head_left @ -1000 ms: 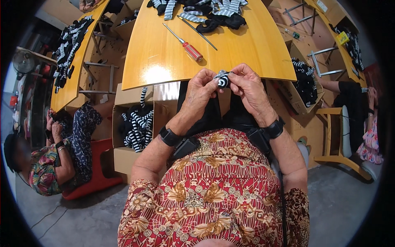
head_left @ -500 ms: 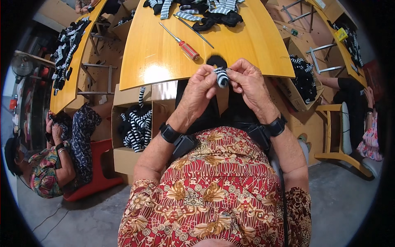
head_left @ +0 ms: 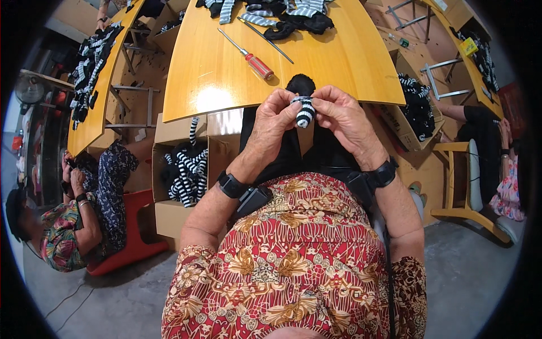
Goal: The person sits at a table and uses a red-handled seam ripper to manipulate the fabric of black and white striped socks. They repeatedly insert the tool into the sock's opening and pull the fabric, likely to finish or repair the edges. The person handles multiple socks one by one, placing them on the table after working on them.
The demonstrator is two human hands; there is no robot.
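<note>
Between both hands, at the table's near edge, is a small knitted piece (head_left: pixel 305 114) with black and white stripes and a rounded pale tip pointing toward me. A black knitted part joined to it lies beyond my fingers on the table edge. My left hand (head_left: pixel 271 123) pinches the band on the left side between thumb and fingers. On the right side, my right hand (head_left: pixel 345 121) pinches the same band. A screwdriver (head_left: pixel 259 66) with a red handle lies just beyond, beside a thin dark rod (head_left: pixel 267 40).
Striped and black knitted pieces (head_left: pixel 299 22) are heaped at the far end of the yellow table (head_left: pixel 212 73). Cardboard boxes of similar pieces stand at left (head_left: pixel 175 220) and right (head_left: pixel 420 138). Co-workers sit at tables on both sides; a wooden chair (head_left: pixel 451 192) stands at right.
The striped piece has turned so its tip points down toward me, and its band is spread wider between my fingers. The black part now looks fuller instead of curled.
</note>
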